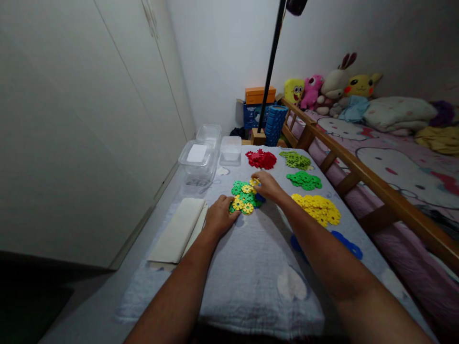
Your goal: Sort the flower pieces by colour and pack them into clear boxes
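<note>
A cluster of flower-shaped plastic building discs in yellow, green and some blue [246, 197] lies in the middle of the cloth. My left hand [219, 216] is closed around its left edge, with a green disc [231, 208] between thumb and fingers. At the far right of the cluster, my right hand [268, 185] pinches a yellow disc [255, 182]. Sorted piles of the same kind of disc lie around: red [261, 159], light green [296, 160], green [304, 180], yellow [319, 209] and blue [347, 244]. My right forearm partly covers the yellow and blue piles.
Clear plastic containers [196, 167] stand at the back left, one with a white card [197, 153]. A folded cream cloth or paper [179, 229] lies left of my left hand. Behind the table are a black pole [271, 67] and a blue roller [275, 125]; a wooden bed rail [358, 169] borders the right.
</note>
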Demonstrator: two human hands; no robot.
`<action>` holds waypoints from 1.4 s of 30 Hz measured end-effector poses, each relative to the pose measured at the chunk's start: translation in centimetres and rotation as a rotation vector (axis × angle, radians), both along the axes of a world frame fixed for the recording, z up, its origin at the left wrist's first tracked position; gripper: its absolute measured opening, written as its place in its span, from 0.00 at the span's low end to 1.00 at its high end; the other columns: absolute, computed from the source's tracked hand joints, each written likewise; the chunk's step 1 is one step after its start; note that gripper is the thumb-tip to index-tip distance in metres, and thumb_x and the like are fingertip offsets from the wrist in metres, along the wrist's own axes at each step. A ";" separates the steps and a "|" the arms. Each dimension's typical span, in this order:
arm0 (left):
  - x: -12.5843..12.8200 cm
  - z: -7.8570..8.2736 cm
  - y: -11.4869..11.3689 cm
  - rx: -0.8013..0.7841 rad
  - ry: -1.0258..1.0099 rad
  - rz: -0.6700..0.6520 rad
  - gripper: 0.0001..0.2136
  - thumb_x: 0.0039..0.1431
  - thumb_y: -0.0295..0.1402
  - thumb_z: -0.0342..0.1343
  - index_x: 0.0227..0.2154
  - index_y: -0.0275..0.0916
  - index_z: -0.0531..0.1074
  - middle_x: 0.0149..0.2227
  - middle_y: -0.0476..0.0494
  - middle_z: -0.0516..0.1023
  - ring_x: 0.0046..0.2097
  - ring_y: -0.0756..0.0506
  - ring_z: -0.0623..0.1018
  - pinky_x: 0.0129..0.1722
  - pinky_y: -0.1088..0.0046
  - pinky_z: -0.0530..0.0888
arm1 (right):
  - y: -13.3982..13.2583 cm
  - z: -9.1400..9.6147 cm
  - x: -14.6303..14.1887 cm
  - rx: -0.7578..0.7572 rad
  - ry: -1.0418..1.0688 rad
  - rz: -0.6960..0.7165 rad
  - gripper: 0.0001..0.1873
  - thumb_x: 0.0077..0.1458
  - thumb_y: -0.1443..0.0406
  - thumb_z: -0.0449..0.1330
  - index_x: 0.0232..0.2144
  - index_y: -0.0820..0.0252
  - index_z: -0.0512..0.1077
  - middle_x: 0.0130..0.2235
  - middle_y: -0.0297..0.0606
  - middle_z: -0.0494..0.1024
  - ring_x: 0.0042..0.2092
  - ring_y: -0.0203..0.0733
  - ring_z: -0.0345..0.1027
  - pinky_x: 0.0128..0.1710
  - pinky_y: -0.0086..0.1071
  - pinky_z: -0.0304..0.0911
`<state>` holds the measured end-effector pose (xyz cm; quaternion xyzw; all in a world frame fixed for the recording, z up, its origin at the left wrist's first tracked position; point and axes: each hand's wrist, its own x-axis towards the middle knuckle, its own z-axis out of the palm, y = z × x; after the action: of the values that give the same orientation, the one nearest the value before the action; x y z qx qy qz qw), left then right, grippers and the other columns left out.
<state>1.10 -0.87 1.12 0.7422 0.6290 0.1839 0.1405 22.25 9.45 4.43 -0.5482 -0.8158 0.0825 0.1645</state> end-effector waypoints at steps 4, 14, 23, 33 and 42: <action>0.1 0.2 -0.1 -0.002 -0.007 -0.003 0.21 0.60 0.40 0.61 0.55 0.42 0.72 0.52 0.42 0.76 0.51 0.43 0.78 0.50 0.69 0.72 | -2.1 0.7 7.4 -0.032 0.008 0.001 0.24 0.52 0.73 0.60 0.52 0.60 0.76 0.53 0.46 0.79 0.52 0.47 0.72 0.54 0.38 0.65; 0.1 0.3 0.1 -0.025 -0.011 0.007 0.20 0.60 0.40 0.61 0.55 0.43 0.72 0.54 0.42 0.76 0.50 0.43 0.78 0.49 0.69 0.73 | -6.4 -0.5 14.5 -0.095 -0.280 -0.079 0.23 0.53 0.67 0.63 0.52 0.51 0.78 0.54 0.40 0.80 0.55 0.56 0.67 0.53 0.46 0.61; 0.1 0.4 0.0 0.001 -0.018 0.006 0.20 0.60 0.40 0.62 0.54 0.42 0.73 0.53 0.42 0.76 0.50 0.43 0.78 0.49 0.69 0.73 | -6.8 0.4 12.6 -0.062 -0.388 -0.064 0.20 0.54 0.68 0.62 0.49 0.52 0.80 0.58 0.44 0.76 0.56 0.57 0.64 0.53 0.46 0.58; 0.2 0.4 0.2 0.006 -0.048 0.016 0.21 0.59 0.39 0.63 0.54 0.41 0.72 0.51 0.42 0.76 0.51 0.42 0.78 0.50 0.68 0.73 | -2.6 1.0 0.7 -0.089 -0.254 0.004 0.20 0.62 0.60 0.59 0.53 0.58 0.77 0.53 0.48 0.78 0.54 0.53 0.68 0.54 0.41 0.59; 0.3 0.1 0.3 -0.001 -0.031 0.025 0.20 0.60 0.40 0.62 0.54 0.43 0.72 0.51 0.43 0.76 0.52 0.42 0.77 0.49 0.69 0.73 | -0.7 -1.0 -3.9 -0.075 -0.277 -0.150 0.19 0.57 0.54 0.62 0.46 0.58 0.78 0.49 0.49 0.79 0.50 0.52 0.70 0.48 0.38 0.64</action>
<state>1.43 -0.52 1.27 0.7313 0.6361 0.1965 0.1483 18.31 8.77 3.39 -0.6196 -0.7837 0.0236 0.0355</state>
